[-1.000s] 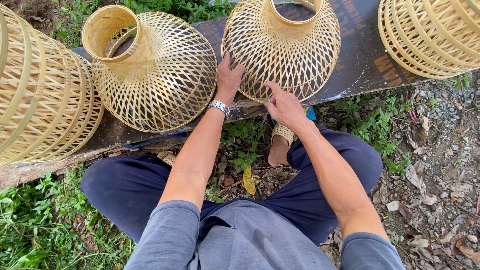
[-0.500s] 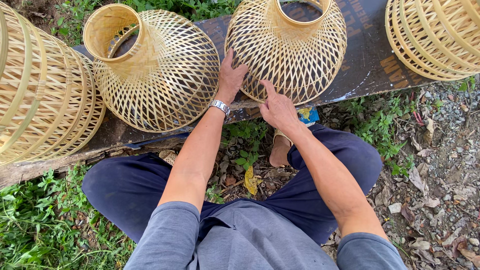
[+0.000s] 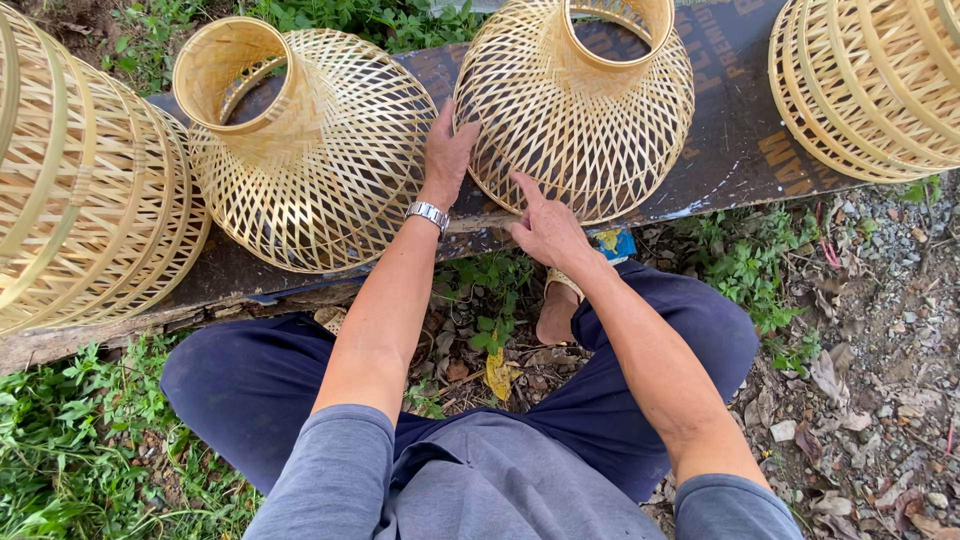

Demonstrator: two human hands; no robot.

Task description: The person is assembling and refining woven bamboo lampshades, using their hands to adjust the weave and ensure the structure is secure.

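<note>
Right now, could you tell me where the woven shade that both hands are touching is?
In the head view, the woven bamboo shade stands on the dark board, centre-right, between another woven shade and a ribbed basket.

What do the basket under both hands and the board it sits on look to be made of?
Basket: thin pale split strips, likely bamboo, in an open lattice with a solid band rim, unvarnished matte. Board: dark, smooth-faced sheet with a pale worn edge, probably film-coated plywood. Left hand and right hand rest on the weave.

Head-worn view, steeply downward, close
</note>
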